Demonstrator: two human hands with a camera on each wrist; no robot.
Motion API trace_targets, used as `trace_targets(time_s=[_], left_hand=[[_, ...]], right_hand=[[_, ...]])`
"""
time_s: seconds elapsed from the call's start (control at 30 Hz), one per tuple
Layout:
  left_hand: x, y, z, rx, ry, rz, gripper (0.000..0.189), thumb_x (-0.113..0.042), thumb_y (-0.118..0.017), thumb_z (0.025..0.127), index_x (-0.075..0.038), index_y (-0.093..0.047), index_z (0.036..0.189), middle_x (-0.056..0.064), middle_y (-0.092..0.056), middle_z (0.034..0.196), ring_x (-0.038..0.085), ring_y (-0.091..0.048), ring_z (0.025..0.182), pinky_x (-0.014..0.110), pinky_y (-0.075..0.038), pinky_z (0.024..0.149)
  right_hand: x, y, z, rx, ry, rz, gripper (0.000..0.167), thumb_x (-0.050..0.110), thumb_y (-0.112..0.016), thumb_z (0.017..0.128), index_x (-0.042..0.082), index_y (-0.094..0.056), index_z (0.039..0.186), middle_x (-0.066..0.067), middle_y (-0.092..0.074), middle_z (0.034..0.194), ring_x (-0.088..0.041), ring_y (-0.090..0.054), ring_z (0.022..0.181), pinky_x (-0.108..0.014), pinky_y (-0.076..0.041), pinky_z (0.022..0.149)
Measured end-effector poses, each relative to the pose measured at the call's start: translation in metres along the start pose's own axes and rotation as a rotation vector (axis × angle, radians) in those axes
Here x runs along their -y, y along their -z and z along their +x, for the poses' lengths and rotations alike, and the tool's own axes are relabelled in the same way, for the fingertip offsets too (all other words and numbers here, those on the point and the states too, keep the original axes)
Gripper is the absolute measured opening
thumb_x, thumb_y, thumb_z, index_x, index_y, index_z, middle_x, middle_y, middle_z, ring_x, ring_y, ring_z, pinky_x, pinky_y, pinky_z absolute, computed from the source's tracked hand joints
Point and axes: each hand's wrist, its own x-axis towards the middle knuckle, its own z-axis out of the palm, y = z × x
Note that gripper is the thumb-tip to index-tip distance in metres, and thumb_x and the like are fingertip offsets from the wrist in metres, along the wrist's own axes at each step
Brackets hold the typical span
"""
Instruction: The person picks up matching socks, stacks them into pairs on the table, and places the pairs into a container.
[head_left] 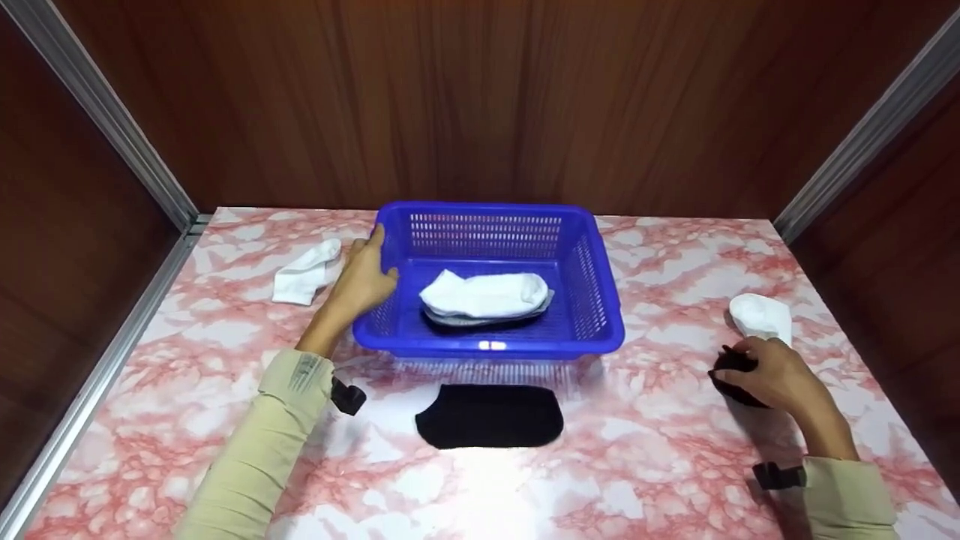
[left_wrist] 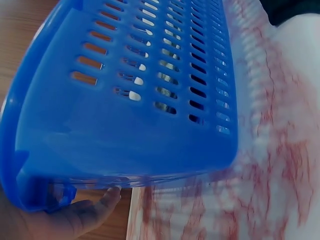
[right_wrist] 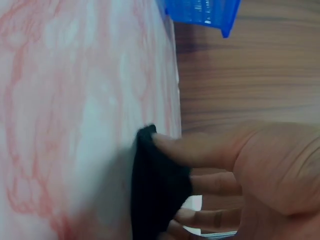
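A blue plastic basket [head_left: 491, 346] stands at the middle of the table, with a white sock [head_left: 487, 295] on top of grey and black ones inside it. My left hand [head_left: 364, 277] grips the basket's left rim; its fingers pass under the rim in the left wrist view. Over on the right, my right hand [head_left: 776, 375] pinches a black sock [right_wrist: 157, 187] between thumb and fingers. Just beyond that hand lies a white sock [head_left: 761, 315], partly hidden by it. Another black sock [head_left: 491, 416] lies flat in front of the basket.
One more white sock [head_left: 306, 274] lies left of the basket, close to my left wrist. The table [head_left: 637, 465] has a red and white marbled top. A brown wood-look panel [head_left: 480, 97] rises behind it, with side panels and metal frame strips left and right.
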Motion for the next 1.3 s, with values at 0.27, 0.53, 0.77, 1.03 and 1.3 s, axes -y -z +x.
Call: trace_targets(time_s=[0.27,0.53,0.77,1.03,1.3], left_hand=[[-0.001,0.001,-0.001,0.004,-0.005,0.007,0.081,-0.003,-0.055,0.094,0.005,-0.015,0.165,0.041,-0.044,0.149,0.048,-0.05,0.134,0.055,-0.04,0.122],[0.0,0.001,0.0,0.005,0.001,0.007,0.082,-0.003,-0.055,0.093,0.004,-0.016,0.165,0.04,-0.044,0.148,0.047,-0.051,0.131,0.055,-0.041,0.12],[0.001,0.001,0.0,-0.001,-0.007,0.005,0.082,-0.002,-0.055,0.092,0.004,-0.017,0.165,0.041,-0.046,0.146,0.046,-0.053,0.13,0.055,-0.042,0.119],[0.001,0.001,0.0,0.008,0.012,-0.003,0.082,-0.004,-0.056,0.094,0.002,-0.016,0.165,0.041,-0.045,0.148,0.047,-0.052,0.132,0.055,-0.042,0.121],[0.0,0.001,0.0,-0.003,0.006,-0.012,0.081,-0.004,-0.057,0.095,0.003,-0.016,0.165,0.04,-0.046,0.147,0.046,-0.053,0.131,0.054,-0.042,0.12]], right_hand=[[0.002,-0.001,0.0,-0.046,0.043,-0.026,0.031,0.018,-0.073,0.096,-0.006,-0.071,0.116,-0.034,-0.072,0.114,-0.057,-0.065,0.107,-0.066,-0.052,0.085],[0.018,0.004,-0.003,-0.065,0.057,0.004,0.027,0.016,-0.074,0.095,-0.003,-0.074,0.114,-0.028,-0.075,0.109,-0.043,-0.07,0.094,-0.047,-0.054,0.074],[0.05,0.008,-0.01,-0.104,0.106,0.021,0.023,0.012,-0.076,0.094,-0.002,-0.075,0.112,-0.024,-0.076,0.103,-0.026,-0.069,0.082,-0.033,-0.049,0.067],[0.096,0.007,-0.025,-0.188,0.238,-0.016,0.012,0.006,-0.079,0.09,0.006,-0.077,0.101,-0.01,-0.073,0.088,-0.015,-0.06,0.075,-0.03,-0.045,0.066],[0.139,0.007,-0.041,-0.225,0.303,-0.046,0.014,0.004,-0.08,0.088,0.004,-0.075,0.102,-0.01,-0.072,0.091,-0.022,-0.066,0.081,-0.04,-0.052,0.07]])
